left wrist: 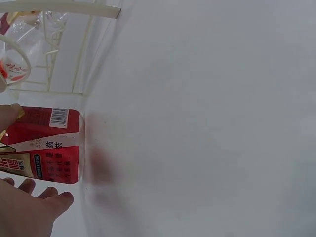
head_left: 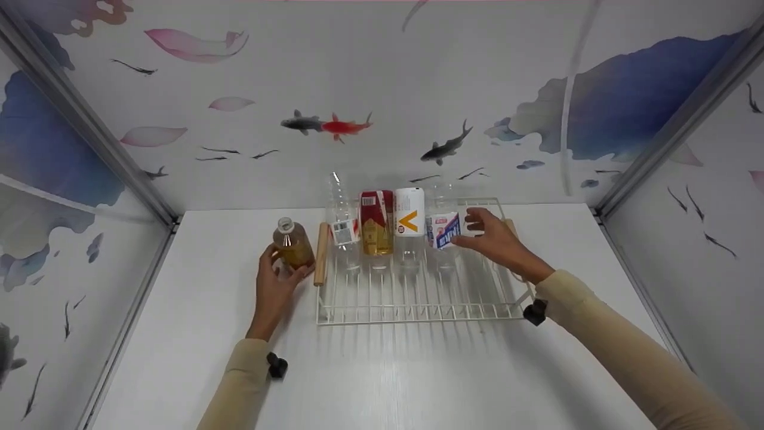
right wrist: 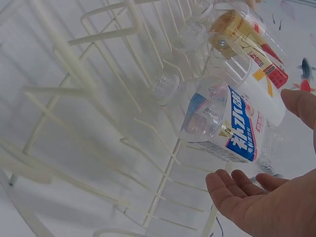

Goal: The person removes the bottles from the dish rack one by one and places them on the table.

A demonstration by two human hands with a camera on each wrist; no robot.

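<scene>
I have both beige-sleeved arms [head_left: 621, 346] extended: bare left hand [head_left: 276, 294] curved, towards the white table's [head_left: 388, 382] far-left corner; bare right hand [head_left: 498, 242] near its far edge, thumb [right wrist: 298, 106] apart from bent fingers [right wrist: 232, 190].

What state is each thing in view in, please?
Red-labelled bottle: upright, seemingly uncapped.
Left hand: curled around the red-labelled bottle.
Right hand: open, holding nothing.
Leftmost racked bottle: neck frontward.
Red-gold bottle: neck frontward.
White-labelled bottle: neck frontward.
Blue-labelled bottle: neck frontward, seemingly uncapped.
Wire rack: holding four bottles.
</scene>
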